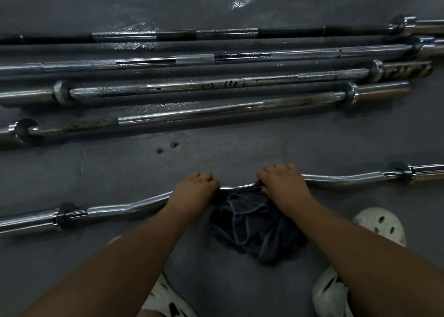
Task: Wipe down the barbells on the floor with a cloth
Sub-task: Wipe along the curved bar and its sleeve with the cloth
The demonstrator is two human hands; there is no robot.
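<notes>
I see left grip point(194, 187) and right grip point(281, 182) both curled round the curl bar point(336, 181), lying left-to-right, cloth point(252, 225) bunched between them.

Both hands are down on the curved barbell point(341, 181): left hand point(194, 189) and right hand point(281, 182) curl over its middle. The dark cloth point(252, 223) lies bunched just below, with straight barbells point(204, 84) lined up beyond.

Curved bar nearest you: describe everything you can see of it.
The curved bar is chromed metal, with a wavy shaft, knurled sections and a dark collar before each sleeve; both ends run out of frame. It lies across the grey floor, apart from the straight bars. The left hand and right hand grip its middle, a crumpled dark cloth against it between them.
</notes>
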